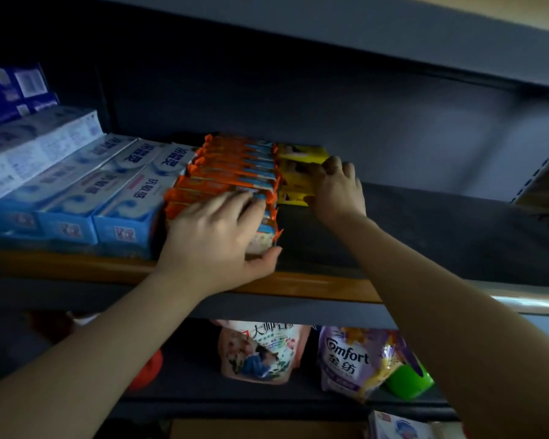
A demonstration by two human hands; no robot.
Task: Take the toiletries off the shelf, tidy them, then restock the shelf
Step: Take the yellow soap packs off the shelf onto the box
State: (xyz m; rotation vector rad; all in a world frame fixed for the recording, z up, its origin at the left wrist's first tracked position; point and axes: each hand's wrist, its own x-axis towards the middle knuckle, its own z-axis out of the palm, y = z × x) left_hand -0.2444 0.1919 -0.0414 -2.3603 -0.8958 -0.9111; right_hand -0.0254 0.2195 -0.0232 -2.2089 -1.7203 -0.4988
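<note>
A row of orange packets (235, 166) stands on the dark shelf (425, 236), running front to back. My left hand (216, 239) lies over the front packets, thumb curled around the nearest one. Beside them, further right, sits a short row of yellow packets (298, 153). My right hand (338, 188) grips the front yellow packets from the right side. Blue and white toothpaste boxes (114, 191) fill the shelf's left part.
The shelf has an orange front edge (314, 288). Its right half is bare dark surface. On the shelf below stand a pink refill pouch (260, 350), a purple Comfort pouch (349, 359) and a green container (409, 381). A shelf board (362, 36) hangs close overhead.
</note>
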